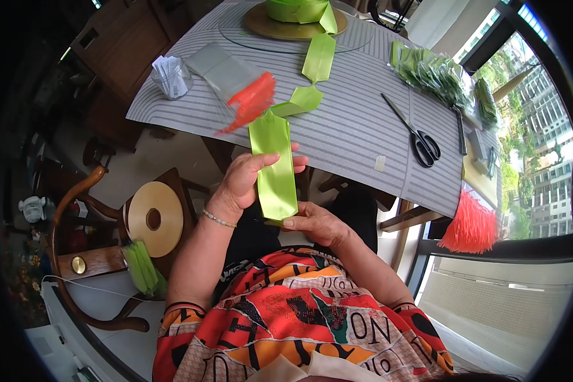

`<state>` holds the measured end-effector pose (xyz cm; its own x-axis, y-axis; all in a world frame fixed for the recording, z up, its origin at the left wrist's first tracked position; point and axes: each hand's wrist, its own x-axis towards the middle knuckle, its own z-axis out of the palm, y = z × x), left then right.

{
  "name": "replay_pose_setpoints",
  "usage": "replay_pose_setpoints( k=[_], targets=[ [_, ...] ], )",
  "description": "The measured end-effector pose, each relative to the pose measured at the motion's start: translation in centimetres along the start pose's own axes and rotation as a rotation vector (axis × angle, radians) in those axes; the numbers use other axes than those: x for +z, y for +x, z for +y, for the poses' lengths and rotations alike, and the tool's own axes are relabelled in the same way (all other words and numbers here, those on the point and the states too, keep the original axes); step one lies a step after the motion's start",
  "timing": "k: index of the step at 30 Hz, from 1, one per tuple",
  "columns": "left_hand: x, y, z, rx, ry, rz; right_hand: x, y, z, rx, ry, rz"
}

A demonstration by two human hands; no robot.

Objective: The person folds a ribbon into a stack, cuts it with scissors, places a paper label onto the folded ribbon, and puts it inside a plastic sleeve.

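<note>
Clamped by left hand point(240, 179) and right hand point(321, 224), flat glossy lime-green ribbon point(275, 184) is apparently being folded, with edge-alignment likely required next.

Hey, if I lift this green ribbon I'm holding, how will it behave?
The green ribbon is probably floppy, since it bends and twists across the table. It may be slippery, given its glossy sheen. Lifting it far could tug the green roll, as it seems to run back there.

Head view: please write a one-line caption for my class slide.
Left hand and right hand hold bright green ribbon, more of it trailing across a striped table where scissors lie.
</note>
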<state>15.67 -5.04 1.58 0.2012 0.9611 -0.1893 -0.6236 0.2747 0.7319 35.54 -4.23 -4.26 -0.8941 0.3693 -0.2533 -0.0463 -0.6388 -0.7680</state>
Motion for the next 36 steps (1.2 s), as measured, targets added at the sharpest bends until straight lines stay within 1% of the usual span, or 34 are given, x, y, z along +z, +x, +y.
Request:
replay_pose_setpoints(
  k=[2,5,6,9,12,15,20,23,24,27,30,33,36],
  targets=[
    [-0.2,-0.2,-0.7,-0.022,0.009,0.027,-0.9,-0.3,-1.0,0.011,-0.099,-0.056],
    [0.3,-0.7,-1.6,-0.041,-0.021,0.047,-0.8,-0.1,-2.0,0.038,-0.112,-0.031],
    [0.4,-0.8,-1.7,-0.052,-0.03,0.041,-0.9,0.0,-2.1,0.03,-0.088,-0.037],
    [0.2,-1.0,-1.4,-0.053,-0.028,0.032,-2.3,-0.5,-1.6,0.018,0.142,-0.198],
    [-0.4,-1.1,-1.7,-0.078,-0.025,0.019,-2.5,-0.8,-1.5,-0.017,0.267,-0.177],
    [0.3,-0.9,-2.2,-0.083,0.001,0.004,-1.6,0.5,-0.8,-0.008,0.005,0.013],
    [-0.7,-0.8,-3.1,-0.137,-0.06,0.046,0.8,1.1,0.1,-0.036,0.157,0.191],
    [-0.6,-1.7,-4.1,-0.079,0.103,0.134,0.5,1.4,2.4,-0.035,0.208,0.235],
    [-0.9,-2.0,-4.4,-0.074,0.113,0.183,0.8,1.3,2.6,-0.03,0.225,0.252],
    [-0.8,-3.3,-5.7,0.106,0.358,0.28,1.0,1.1,2.4,-0.002,0.256,0.222],
    [-0.1,-3.9,-6.0,0.26,0.546,0.33,0.9,1.3,3.4,-0.017,0.224,0.217],
    [-0.2,-4.2,-5.7,0.321,0.776,0.325,0.8,1.3,3.6,0.028,0.181,0.117],
    [-0.2,-4.9,-4.5,0.36,0.867,0.346,0.1,0.5,0.8,-0.007,-0.109,-0.079]
  ],
)
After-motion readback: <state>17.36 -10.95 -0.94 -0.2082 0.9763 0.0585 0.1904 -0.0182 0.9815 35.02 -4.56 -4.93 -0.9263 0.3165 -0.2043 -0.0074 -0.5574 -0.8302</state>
